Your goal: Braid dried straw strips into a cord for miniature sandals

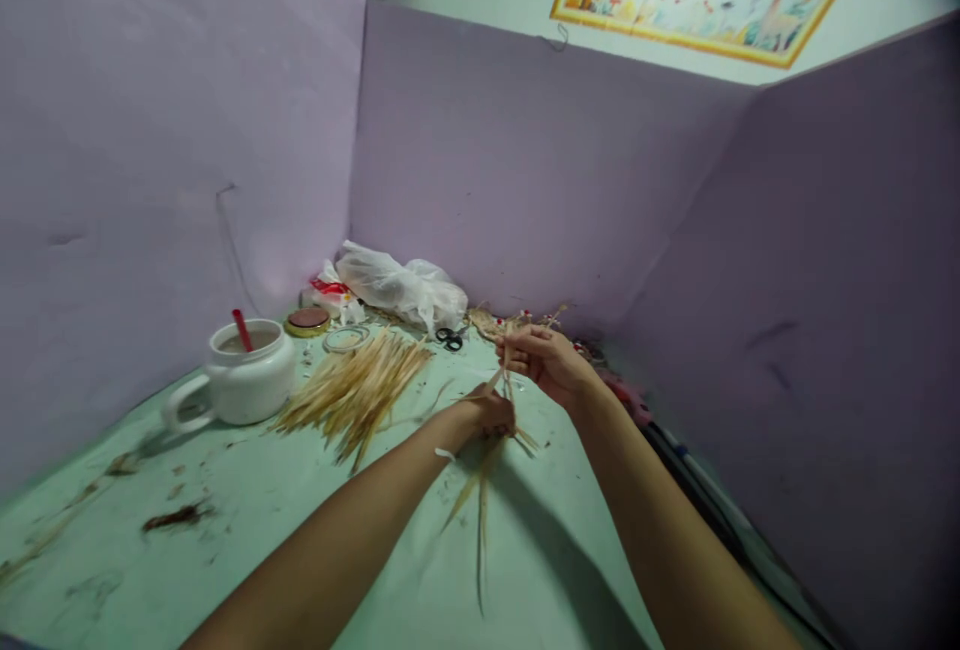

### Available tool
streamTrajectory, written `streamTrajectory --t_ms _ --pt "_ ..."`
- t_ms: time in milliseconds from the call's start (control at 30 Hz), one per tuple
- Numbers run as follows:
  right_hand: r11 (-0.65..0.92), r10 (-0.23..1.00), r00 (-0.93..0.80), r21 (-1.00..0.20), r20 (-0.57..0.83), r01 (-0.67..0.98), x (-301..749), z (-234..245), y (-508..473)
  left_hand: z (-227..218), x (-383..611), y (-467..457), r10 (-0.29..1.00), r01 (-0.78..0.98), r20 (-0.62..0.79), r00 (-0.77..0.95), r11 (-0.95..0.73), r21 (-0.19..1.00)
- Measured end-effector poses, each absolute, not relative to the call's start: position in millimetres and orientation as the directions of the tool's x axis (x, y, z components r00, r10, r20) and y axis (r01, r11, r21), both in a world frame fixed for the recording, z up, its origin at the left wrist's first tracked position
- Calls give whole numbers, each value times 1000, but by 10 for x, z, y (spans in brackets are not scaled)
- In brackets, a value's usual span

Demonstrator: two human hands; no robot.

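Observation:
My left hand (491, 412) is closed round a small bunch of pale straw strips (482, 520), whose loose ends fan out below it over the table. Just above and to the right, my right hand (544, 358) pinches the upper end of a straw strip (508, 355) that rises from the left hand. How the strips cross inside the left fingers is hidden. A heap of loose straw (360, 385) lies on the green tabletop (300, 540), left of my hands.
To the left stands a white mug (251, 380) with a red stick (241, 330) in it. Behind are a round tin (307, 320), a wire coil (346, 338), a white plastic bag (405, 288) and black scissors (450, 338). Purple panels (525, 160) enclose the table.

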State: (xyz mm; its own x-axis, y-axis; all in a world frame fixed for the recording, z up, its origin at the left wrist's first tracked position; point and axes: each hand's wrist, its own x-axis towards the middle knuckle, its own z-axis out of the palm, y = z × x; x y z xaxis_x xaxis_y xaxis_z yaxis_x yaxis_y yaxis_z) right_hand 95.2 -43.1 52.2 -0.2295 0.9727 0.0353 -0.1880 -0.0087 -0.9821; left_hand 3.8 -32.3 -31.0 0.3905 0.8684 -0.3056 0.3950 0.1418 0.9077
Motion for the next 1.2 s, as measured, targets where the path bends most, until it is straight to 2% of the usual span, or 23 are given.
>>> streamTrajectory --t_ms 100,233,300,467,600,900,1200 --pt "2 976 -205 -953 67 -303 1342 485 -664 -313 -12 -299 838 421 -390 382 218 880" --pt "-82 976 -215 -953 -18 -292 1682 275 -798 -278 -105 -242 777 355 -445 445 302 884" --pt "-128 980 -179 -966 -88 -224 1749 152 -791 -228 -162 -219 757 298 -438 485 328 896" --pt "-172 974 156 -984 -163 47 1614 -83 -693 -153 -233 -211 822 280 -291 490 168 945" --pt "-263 962 84 -964 -259 43 1414 -238 -663 -255 -162 -239 807 365 -338 485 164 916" --pt "-320 947 7 -947 -320 17 1354 -235 -764 -315 -100 -268 847 401 -337 411 164 901" --pt "-195 981 -1 -974 -196 118 1343 -280 -761 -353 -92 -262 850 415 -333 408 152 897"
